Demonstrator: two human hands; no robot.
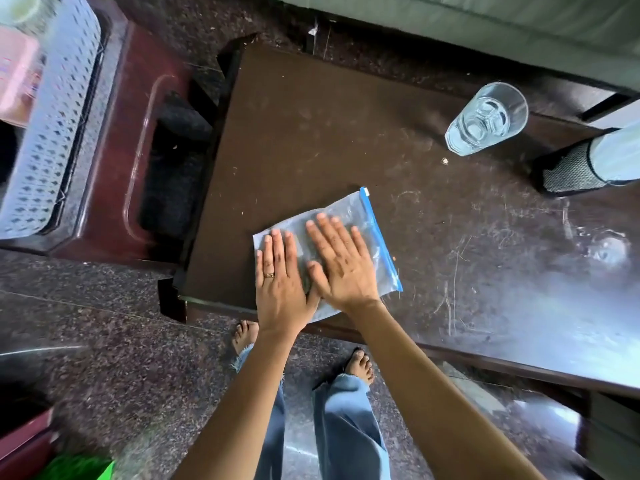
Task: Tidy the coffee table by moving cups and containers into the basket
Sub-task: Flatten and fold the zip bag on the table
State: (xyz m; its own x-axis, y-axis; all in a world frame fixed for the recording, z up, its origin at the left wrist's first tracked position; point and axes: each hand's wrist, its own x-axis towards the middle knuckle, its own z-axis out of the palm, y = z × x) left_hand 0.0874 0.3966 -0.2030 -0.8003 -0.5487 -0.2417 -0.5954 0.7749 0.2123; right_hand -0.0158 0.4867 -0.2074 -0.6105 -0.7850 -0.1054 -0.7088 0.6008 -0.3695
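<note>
While I am pressing the zip-lock bag [343,206] flat on the counter [311,133], left hand [280,271] and right hand [341,261] both open with straight fingers, I am trying to sweep evenly toward its blue zipper; the glass tumbler [486,119] is standing well beyond my right hand.

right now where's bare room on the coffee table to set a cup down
Bare coffee table beyond the zip bag, from the glass across to the far left corner. More to the bag's right, nearer than the glass. Crowded at the near edge, where the left hand and right hand press on the bag.
</note>
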